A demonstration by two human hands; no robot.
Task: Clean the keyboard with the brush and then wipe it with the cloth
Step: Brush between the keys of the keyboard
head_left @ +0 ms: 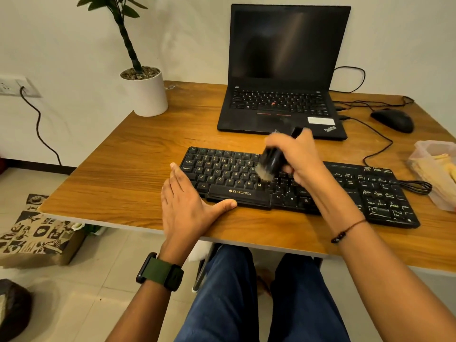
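Keyboard (pixel 296 186) count stood at one on the wooden tabletop (pixel 123 169), black and flat, plus one laptop (pixel 283 95) behind it, one mouse (pixel 393 119) far right, one potted plant (pixel 145 92) in a smooth white cylinder at the back left. One brush (pixel 271 161), and the right hand (pixel 301 156) had it, fingers wrapped round the dark stubby handle, pale bristles down on the middle keys, blurred. The left hand (pixel 187 206) lay flat and spread at the keyboard's near-left corner, thumb stretched along the front edge by the space bar, gripping nothing. One cloth (pixel 441 164), yellowish and crumpled, sat in a clear plastic tub (pixel 419 154) at the right edge, well apart from both hands. Woodgrain ran warm and glossy under it all.
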